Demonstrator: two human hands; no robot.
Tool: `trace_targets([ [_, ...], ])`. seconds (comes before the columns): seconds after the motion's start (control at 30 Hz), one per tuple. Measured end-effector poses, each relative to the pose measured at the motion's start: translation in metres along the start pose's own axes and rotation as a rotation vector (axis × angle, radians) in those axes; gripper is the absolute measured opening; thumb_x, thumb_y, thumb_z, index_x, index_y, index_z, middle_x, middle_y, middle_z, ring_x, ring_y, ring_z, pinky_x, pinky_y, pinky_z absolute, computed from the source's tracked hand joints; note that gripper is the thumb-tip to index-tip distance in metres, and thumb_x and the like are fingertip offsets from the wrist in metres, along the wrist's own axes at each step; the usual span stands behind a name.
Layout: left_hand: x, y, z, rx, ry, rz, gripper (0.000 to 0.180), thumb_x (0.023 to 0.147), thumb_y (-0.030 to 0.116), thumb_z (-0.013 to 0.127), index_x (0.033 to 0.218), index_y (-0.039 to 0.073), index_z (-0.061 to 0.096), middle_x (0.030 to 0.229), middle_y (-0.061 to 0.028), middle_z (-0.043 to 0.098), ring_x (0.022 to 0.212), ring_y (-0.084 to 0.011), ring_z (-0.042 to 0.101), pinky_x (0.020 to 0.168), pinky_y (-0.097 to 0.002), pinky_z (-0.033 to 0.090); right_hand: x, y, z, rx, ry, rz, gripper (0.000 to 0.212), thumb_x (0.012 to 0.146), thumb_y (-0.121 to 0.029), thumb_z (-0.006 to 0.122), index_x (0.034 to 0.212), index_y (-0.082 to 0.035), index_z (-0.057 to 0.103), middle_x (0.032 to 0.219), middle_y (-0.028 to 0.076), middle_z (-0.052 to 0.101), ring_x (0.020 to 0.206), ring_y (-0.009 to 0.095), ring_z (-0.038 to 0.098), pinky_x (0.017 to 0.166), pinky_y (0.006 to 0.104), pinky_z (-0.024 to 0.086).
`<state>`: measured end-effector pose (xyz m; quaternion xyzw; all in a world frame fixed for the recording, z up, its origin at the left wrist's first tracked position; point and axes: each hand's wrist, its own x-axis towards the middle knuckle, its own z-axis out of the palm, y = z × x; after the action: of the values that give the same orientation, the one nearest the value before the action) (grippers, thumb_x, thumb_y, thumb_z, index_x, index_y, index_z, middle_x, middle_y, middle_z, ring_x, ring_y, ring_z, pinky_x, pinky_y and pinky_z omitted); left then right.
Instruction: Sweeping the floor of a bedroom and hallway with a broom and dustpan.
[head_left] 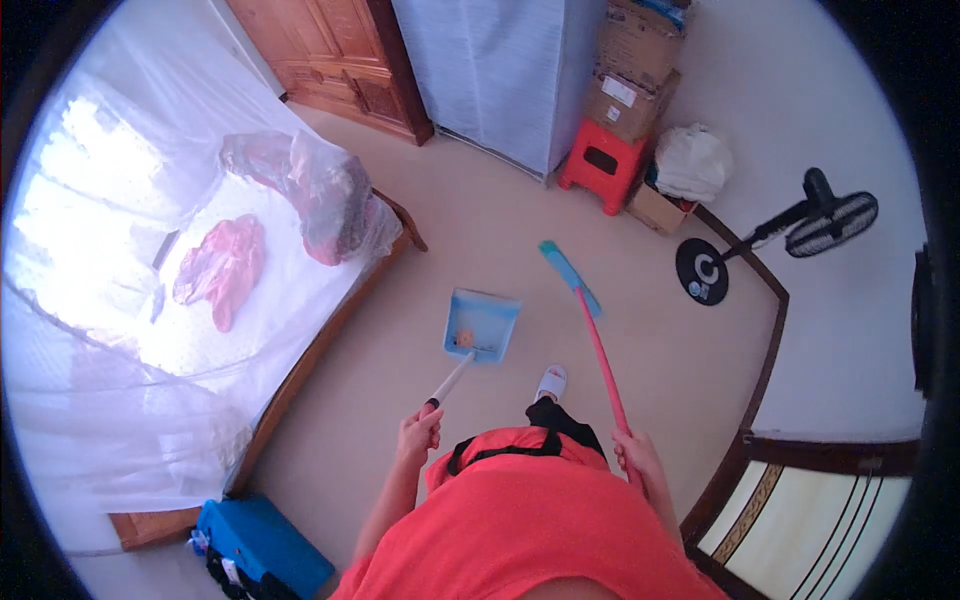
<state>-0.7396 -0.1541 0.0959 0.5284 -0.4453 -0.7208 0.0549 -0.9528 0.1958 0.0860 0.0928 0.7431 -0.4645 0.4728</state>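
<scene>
My left hand [419,435] is closed around the handle of a light blue dustpan [509,322]. Inside the pan lies a small heap of orange-brown debris [465,339]. With my right hand [640,457] I grip the long pink stick of a broom [604,361]. Its narrow blue-green head [569,277] is down at the floor, to the right of the dustpan and apart from it. One foot in a white slipper [551,383] shows between the two tools.
At left stands a wooden-framed bed [322,358] under white netting, with pink plastic bags [225,268] on it. A blue case [268,545] sits near its foot. A black fan [703,271], red stool [603,165], stacked cartons [628,105] and covered wardrobe [490,75] line the far and right sides.
</scene>
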Motion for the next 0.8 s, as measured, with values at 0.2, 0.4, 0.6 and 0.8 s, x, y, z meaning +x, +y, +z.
trace_targets([
  [0.2,-0.021,0.089,0.048,-0.097,0.174,0.066,0.016,0.081,0.016,0.059,0.075,0.006,0.049,0.058,0.0004,0.045,0.037,-0.0089,0.041,0.034,-0.0212,0.031,0.124,-0.133,-0.039,-0.281,-0.092,-0.119,0.03,0.085,-0.032,0.053,0.075,-0.004,0.05,0.055,0.0,0.048,0.039,0.01,0.046,0.036,0.0255,0.038],
  [0.4,-0.004,0.185,0.101,-0.201,0.227,0.179,0.012,0.083,0.013,0.056,0.084,0.003,0.05,0.058,0.0004,0.044,0.038,-0.0082,0.04,0.034,-0.0201,0.031,0.217,-0.227,-0.033,-0.507,-0.107,-0.273,0.023,0.082,-0.023,0.053,0.075,-0.001,0.049,0.057,0.004,0.052,0.041,0.013,0.051,0.038,0.0287,0.043],
  [0.6,0.087,0.292,0.101,-0.314,0.193,0.355,0.011,0.085,0.013,0.052,0.084,0.002,0.049,0.059,0.0002,0.045,0.038,-0.0078,0.04,0.035,-0.0198,0.03,0.286,-0.31,0.003,-0.707,-0.097,-0.301,0.027,0.079,-0.025,0.054,0.079,0.001,0.052,0.058,0.012,0.055,0.044,0.022,0.057,0.045,0.0354,0.046],
  [0.8,0.174,0.421,0.088,-0.337,0.106,0.437,0.013,0.086,0.013,0.052,0.087,0.001,0.047,0.061,0.0007,0.044,0.042,-0.0074,0.041,0.039,-0.0201,0.032,0.332,-0.406,0.065,-0.855,-0.151,-0.346,0.024,0.077,-0.024,0.054,0.079,0.0,0.054,0.056,0.01,0.055,0.045,0.021,0.056,0.045,0.0345,0.046],
])
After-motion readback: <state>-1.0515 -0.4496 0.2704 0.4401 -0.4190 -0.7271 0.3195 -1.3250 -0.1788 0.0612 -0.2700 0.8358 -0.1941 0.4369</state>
